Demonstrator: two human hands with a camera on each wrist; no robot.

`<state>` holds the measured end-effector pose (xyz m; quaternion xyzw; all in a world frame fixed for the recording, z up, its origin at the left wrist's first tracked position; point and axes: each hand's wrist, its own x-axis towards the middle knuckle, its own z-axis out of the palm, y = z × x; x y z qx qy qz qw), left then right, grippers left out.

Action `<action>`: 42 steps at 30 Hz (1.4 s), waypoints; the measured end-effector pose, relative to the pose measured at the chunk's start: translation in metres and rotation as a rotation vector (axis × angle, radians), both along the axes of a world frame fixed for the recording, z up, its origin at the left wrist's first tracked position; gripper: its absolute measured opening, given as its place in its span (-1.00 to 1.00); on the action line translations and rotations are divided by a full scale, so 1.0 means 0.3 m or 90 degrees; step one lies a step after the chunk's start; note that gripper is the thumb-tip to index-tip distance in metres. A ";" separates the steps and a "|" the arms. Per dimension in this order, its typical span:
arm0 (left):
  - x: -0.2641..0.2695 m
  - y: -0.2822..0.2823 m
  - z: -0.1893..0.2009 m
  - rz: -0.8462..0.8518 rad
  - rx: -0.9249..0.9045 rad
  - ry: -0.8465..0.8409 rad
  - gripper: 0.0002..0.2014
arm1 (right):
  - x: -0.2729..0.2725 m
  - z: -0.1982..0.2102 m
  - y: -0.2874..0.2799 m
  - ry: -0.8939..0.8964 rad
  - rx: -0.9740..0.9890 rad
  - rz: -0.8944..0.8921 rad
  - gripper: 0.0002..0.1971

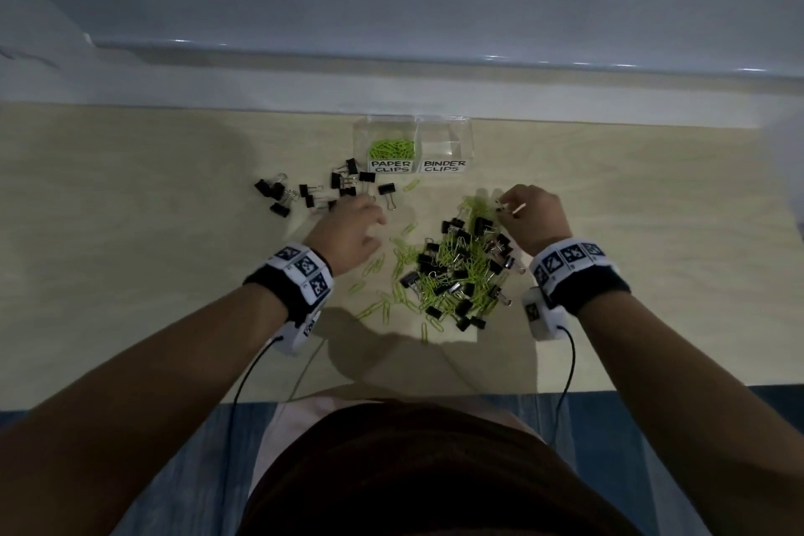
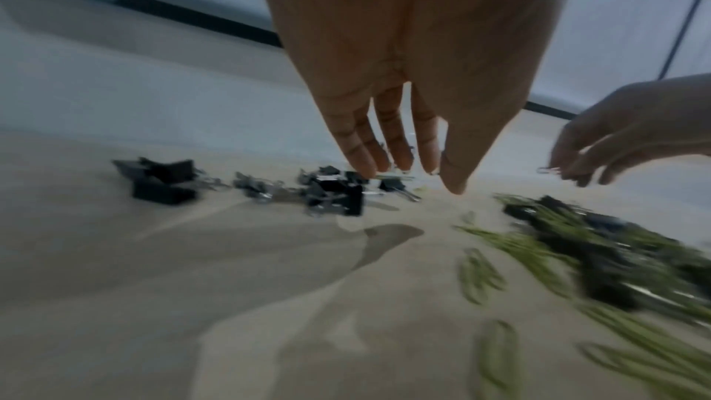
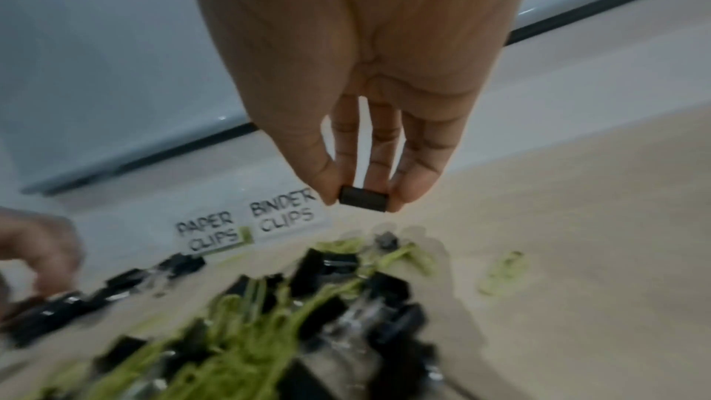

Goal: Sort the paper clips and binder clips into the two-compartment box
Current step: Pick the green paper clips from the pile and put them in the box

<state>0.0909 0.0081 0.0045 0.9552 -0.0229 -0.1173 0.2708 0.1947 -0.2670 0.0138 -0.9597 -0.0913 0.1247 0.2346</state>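
A clear two-compartment box stands at the table's back. Its left side, labelled PAPER CLIPS, holds green paper clips; the BINDER CLIPS side looks bare. A mixed pile of black binder clips and green paper clips lies at centre. My right hand hovers over the pile's far edge and pinches one black binder clip between thumb and fingers. My left hand hangs with straight fingers holding nothing, just above a separate group of binder clips.
Loose green paper clips are scattered between the pile and my left wrist. One lies right of the pile. A pale wall ledge runs behind the box. The table's near edge is by my body.
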 end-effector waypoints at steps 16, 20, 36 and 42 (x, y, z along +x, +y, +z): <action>-0.092 -0.157 -0.067 -0.068 -0.078 0.039 -0.87 | -0.132 -0.044 0.209 0.023 -0.218 0.464 -0.61; -0.085 -0.094 -0.046 -0.013 -0.164 0.025 -0.87 | -0.123 -0.051 0.199 0.031 -0.121 0.457 -0.68; 0.042 -0.217 -0.062 0.020 -0.017 -0.005 -0.79 | -0.080 -0.035 -0.102 -0.006 0.102 -0.135 -0.86; 0.054 -0.287 -0.077 0.058 -0.023 0.026 -0.80 | -0.136 -0.031 -0.013 -0.052 -0.013 0.120 -0.81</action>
